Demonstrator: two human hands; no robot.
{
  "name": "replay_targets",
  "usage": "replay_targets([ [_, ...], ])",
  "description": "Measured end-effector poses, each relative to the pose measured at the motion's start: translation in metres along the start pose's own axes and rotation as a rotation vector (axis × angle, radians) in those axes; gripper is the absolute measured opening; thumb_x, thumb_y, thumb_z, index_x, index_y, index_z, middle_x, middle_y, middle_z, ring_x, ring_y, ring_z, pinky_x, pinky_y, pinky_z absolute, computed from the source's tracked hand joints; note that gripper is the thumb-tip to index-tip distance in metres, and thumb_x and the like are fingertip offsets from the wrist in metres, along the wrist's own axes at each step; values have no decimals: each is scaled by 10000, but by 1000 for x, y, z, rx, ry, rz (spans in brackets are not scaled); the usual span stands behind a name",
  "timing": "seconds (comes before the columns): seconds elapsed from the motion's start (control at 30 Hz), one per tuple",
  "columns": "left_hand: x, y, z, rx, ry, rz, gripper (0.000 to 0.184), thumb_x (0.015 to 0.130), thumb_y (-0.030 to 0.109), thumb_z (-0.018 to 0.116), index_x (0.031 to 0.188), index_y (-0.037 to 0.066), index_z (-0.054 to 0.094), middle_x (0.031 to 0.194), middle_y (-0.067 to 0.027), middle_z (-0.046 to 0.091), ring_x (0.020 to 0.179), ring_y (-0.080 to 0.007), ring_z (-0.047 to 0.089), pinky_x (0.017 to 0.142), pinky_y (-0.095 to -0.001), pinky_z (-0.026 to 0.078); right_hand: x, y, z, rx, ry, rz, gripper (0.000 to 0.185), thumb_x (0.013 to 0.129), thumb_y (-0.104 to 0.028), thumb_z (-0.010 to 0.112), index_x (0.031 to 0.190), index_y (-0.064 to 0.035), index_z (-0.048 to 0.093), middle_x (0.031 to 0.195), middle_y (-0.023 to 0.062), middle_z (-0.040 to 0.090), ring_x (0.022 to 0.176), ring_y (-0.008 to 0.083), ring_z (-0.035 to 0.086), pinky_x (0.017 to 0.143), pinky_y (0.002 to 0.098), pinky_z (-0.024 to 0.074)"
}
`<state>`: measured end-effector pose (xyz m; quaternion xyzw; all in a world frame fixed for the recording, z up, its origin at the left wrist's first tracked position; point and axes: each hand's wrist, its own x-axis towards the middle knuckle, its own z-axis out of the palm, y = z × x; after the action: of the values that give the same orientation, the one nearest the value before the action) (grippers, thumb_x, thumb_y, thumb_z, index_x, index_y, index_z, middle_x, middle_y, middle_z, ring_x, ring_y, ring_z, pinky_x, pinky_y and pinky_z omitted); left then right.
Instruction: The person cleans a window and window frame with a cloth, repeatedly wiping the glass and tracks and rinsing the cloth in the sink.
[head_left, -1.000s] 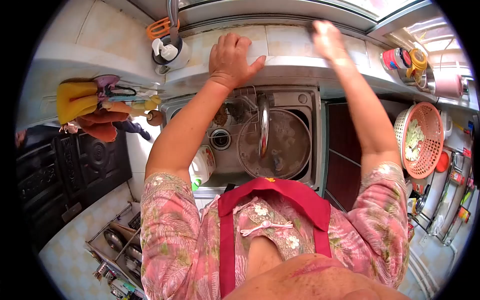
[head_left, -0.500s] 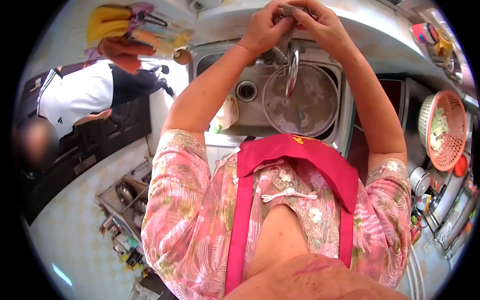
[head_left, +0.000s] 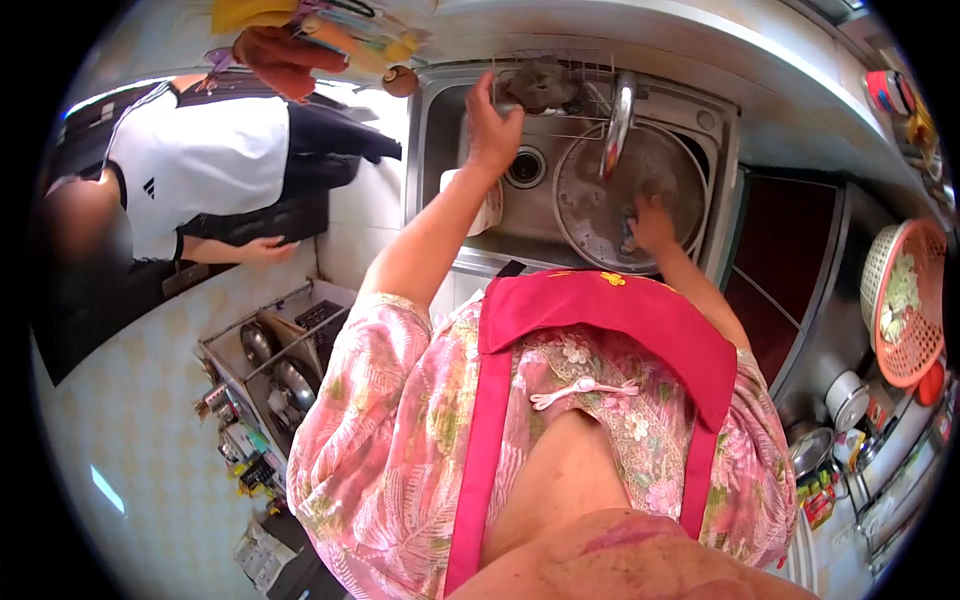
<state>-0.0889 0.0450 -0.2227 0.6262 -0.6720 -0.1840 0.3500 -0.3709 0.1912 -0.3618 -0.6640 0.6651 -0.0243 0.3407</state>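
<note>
My left hand [head_left: 494, 132] is raised at the back left of the sink, fingers apart, at the edge of a wire rack [head_left: 585, 62]. A crumpled grey-brown cloth [head_left: 540, 85] lies in that rack, just beyond my fingertips. My right hand [head_left: 654, 226] reaches down into a round metal basin [head_left: 562, 215] of cloudy water under the tap [head_left: 619, 110]. Its fingers look spread, and the thumb side is close to a small bluish-white crumpled thing [head_left: 629, 234]. Whether they touch is unclear.
The basin stands in a steel sink [head_left: 425, 130] beside the drain [head_left: 525, 168]. A white container [head_left: 485, 205] is at the sink's front left. Rightward are a dark stove [head_left: 785, 250] and a pink colander [head_left: 917, 330] with chopped pale vegetables. Another person [head_left: 215, 155] stands at the left.
Both hands were together above the back of the sink on the grey-brown cloth. The cloth now lies in the rack; my left hand has drawn back, and my right hand has come down into the basin.
</note>
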Motion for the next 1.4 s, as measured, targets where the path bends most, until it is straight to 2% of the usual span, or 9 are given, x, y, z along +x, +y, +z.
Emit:
replay_targets([
  [0.23,-100,-15,25,-224,-387,-442,162,794,97,567,921,33,645,968,-163,627,946,-249,600,823,-375,478,10,9,-7,266,15,-37,320,824,-161,538,1121,-63,606,1023,212,639,996,346,597,833,446,473],
  [0.3,-115,-37,55,475,-954,242,309,821,226,572,1057,31,613,1041,-134,632,983,-272,598,890,-380,467,47,65,50,411,119,3,351,841,-240,617,1078,19,614,1079,201,633,1032,349,590,874,401,455],
  [0.4,-103,20,50,-605,-921,-1195,602,854,391,567,1342,99,370,1258,-125,517,1177,-274,476,960,-411,428,59,18,24,1033,-127,151,201,883,-205,611,972,-25,614,912,13,584,813,118,510,722,288,436],
  [0.5,-106,16,92,-1028,-651,-1548,670,878,451,547,1423,138,318,1260,-100,535,1211,-273,468,934,-444,437,30,-65,-22,1231,-58,40,151,880,-146,607,950,-14,584,914,24,574,847,135,521,744,291,434],
  [0.73,-128,-29,161,-1093,-487,-1047,432,864,376,579,1168,74,528,960,-63,598,892,-222,552,766,-421,479,25,-60,-45,672,160,-269,281,875,-107,586,1109,37,526,1017,133,579,917,216,544,839,317,437],
  [0.8,-113,-9,141,-1076,-407,-1448,528,816,327,633,1261,75,497,1062,-95,573,867,-237,544,790,-420,472,46,-42,-46,626,192,-304,362,861,-105,592,1181,42,509,1085,166,577,969,244,552,881,319,431],
  [1.0,-194,-137,189,-3,-460,-65,289,839,230,535,1081,89,606,1012,-117,601,881,-272,561,789,-416,459,26,-22,-27,148,363,-235,482,797,-246,664,1182,22,555,1129,222,607,1071,342,573,930,413,431],
  [1.07,-147,-30,110,-815,-446,-1279,330,861,291,551,1137,111,560,1119,-112,551,1012,-275,510,865,-479,407,17,-17,-1,-5,45,61,546,751,-327,703,1162,3,562,1103,230,599,1014,370,583,913,440,439],
  [1.4,-117,-4,102,-988,-671,-1450,553,918,381,504,1375,110,351,1373,-103,399,1267,-311,360,983,-603,309,26,-35,-16,836,-66,285,229,830,-151,571,1025,-47,633,820,77,627,748,194,606,637,303,462],
])
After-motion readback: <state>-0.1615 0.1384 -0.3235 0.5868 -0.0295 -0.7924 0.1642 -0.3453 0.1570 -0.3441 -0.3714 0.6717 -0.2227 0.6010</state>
